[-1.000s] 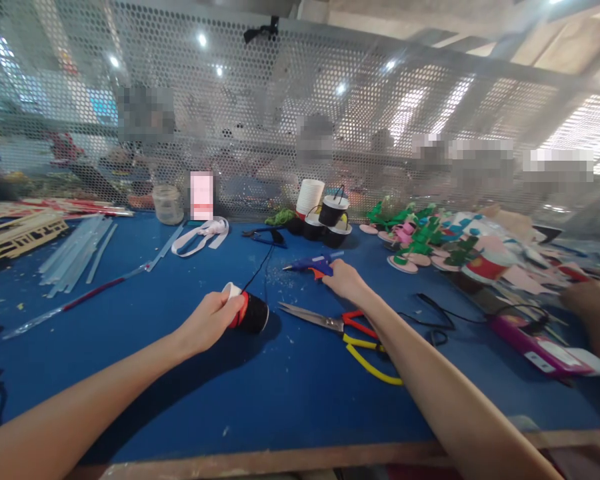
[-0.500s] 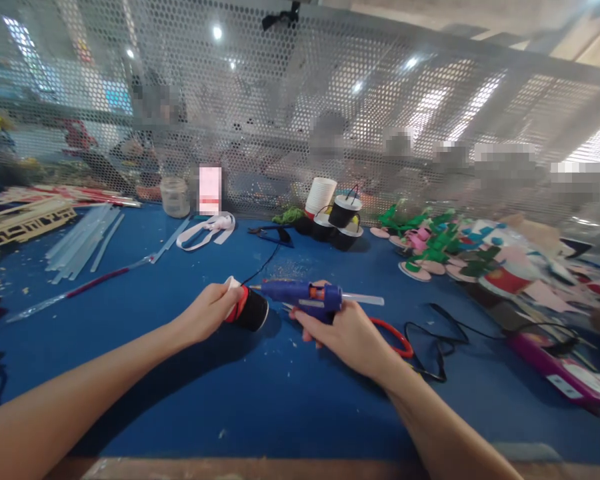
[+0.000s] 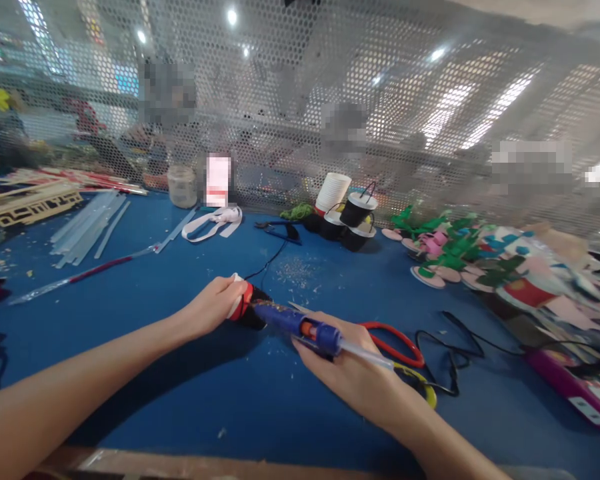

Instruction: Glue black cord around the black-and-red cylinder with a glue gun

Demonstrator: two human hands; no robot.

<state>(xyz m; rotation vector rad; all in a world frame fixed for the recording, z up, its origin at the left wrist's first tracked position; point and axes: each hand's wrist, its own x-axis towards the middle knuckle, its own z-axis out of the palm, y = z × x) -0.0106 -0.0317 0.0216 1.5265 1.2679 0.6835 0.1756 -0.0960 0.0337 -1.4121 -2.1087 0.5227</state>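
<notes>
Blue table, glue gun at cup.
Left hand clamps cup lying on table; right hand grips gun, nozzle pointing left, touching cup.

On the table, the left hand grips a small cup lying on its side at centre, and the right hand, just right of it, holds a glue gun with its nozzle at the cup. Scissors lie directly behind the right hand, with a coiled cable further right. Behind them, near the mesh screen, stands a cluster of cups; glue sticks lie far left, craft pieces far right.
</notes>
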